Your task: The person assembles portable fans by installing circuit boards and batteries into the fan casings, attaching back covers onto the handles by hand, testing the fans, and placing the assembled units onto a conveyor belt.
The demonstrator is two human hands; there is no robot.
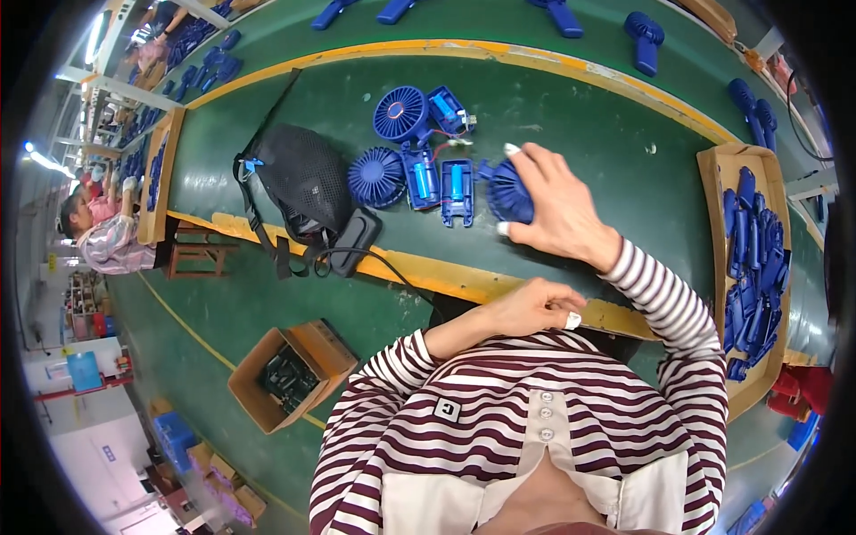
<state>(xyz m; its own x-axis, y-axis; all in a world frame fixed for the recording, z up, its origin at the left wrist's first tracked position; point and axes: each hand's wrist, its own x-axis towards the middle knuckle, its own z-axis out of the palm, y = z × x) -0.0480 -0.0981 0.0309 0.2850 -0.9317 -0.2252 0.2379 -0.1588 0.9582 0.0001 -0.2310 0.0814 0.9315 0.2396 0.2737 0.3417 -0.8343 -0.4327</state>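
My right hand (563, 207) is closed over a blue handheld fan (508, 194) on the green workbench, thumb on its near side and fingers across its far side. White covers sit on some fingertips. My left hand (530, 308) is held by the bench's front edge near my chest, fingers loosely curled together, with nothing visible in them. Left of the held fan lies an opened blue handle casing (457, 193) with a light-blue battery. Beside it are another fan head (375, 176) with its open handle (422, 178), and a round fan (400, 113) near a wired casing (448, 110).
A black mesh bag (299, 174) and a dark case (355, 242) lie on the left. At right stands a cardboard tray (711, 192) of blue casings. A carton (259, 379) of dark parts is on the floor. Finished-looking fans (644, 43) lie beyond the yellow edge. People sit far left.
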